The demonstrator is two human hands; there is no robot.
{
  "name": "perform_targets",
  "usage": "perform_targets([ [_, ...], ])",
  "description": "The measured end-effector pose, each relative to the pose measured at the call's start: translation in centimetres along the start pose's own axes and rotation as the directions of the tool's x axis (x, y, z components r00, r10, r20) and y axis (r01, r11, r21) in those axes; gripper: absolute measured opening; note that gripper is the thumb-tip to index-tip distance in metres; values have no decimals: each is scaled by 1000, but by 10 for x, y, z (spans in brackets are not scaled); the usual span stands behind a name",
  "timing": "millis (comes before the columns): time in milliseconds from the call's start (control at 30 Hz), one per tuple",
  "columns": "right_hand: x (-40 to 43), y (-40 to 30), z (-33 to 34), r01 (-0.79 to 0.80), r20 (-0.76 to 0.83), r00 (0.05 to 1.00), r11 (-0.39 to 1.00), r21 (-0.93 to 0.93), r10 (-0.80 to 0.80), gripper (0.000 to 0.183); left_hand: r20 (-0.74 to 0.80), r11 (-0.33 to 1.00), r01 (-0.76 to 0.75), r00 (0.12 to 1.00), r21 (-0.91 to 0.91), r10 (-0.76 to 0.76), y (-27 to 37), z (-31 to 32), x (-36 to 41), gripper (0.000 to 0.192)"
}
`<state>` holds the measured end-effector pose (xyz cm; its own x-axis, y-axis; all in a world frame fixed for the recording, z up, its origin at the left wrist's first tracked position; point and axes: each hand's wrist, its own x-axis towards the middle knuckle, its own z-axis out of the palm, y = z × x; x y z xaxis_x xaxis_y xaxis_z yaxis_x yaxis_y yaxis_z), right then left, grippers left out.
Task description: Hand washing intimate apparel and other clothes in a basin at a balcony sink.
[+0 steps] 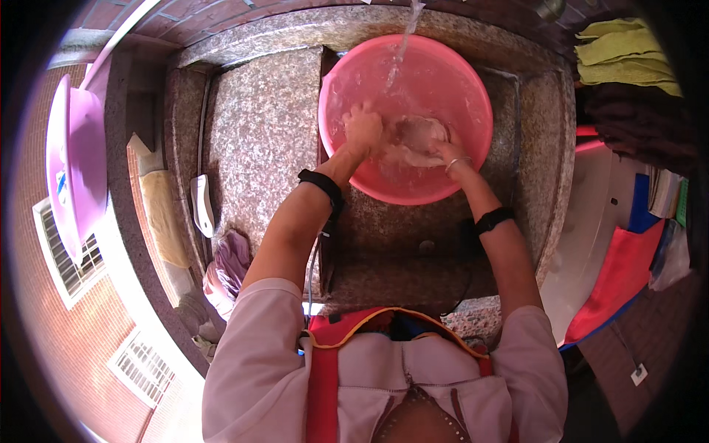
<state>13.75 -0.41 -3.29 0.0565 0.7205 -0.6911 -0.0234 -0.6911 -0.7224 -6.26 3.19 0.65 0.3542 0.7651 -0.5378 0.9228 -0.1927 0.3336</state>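
A pink plastic basin (482,144) holds water and sits in a speckled stone sink (388,232). A stream of water (403,52) runs into it from the top of the view. Inside the basin lies a wet, pale piece of cloth (424,135), partly in the water. My right hand (451,152) grips its right edge, with the thumb on top. My left hand (363,130) is at the left of the cloth, fingers curled over the water. Whether those fingers have hold of anything is hidden.
Left of the basin is a stone washboard slab (260,127), with a white-handled brush (203,206) at its edge. Purple cloth (232,257) lies nearer me. Yellow-green towels (626,55) and dark cloth (637,122) are at the right. A lilac basin (86,160) stands far left.
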Motion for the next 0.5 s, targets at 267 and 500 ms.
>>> perform_targets([
  [267, 41, 29, -12, 343, 43, 887, 593, -728, -460, 52, -23, 835, 54, 997, -547, -79, -36, 12, 35, 44],
  [500, -27, -43, 25, 445, 116, 617, 224, -867, -778, 46, -221, 405, -173, 972, -898, -74, -52, 27, 34, 58],
])
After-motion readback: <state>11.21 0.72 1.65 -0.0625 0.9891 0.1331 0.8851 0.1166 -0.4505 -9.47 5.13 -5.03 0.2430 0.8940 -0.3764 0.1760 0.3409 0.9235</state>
